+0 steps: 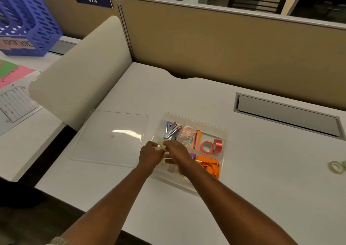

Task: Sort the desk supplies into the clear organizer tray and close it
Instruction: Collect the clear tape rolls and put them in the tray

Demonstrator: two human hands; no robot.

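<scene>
Fingers (156,145) of left hand (150,154), right hand (177,152) grip pale item (161,147) over tray (225,132); lid (104,151) alongside, left.

left hand (151,154) and right hand (178,153) close together

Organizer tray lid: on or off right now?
Off. The clear lid lies flat on the desk, left of the tray; the tray's compartments sit uncovered.

There is just one view, from a wide-angle camera worn on the person's head. It looks forward and down over the white surface (243,198), close above both outstretched forearms, facing the tan partition (215,44).
</scene>
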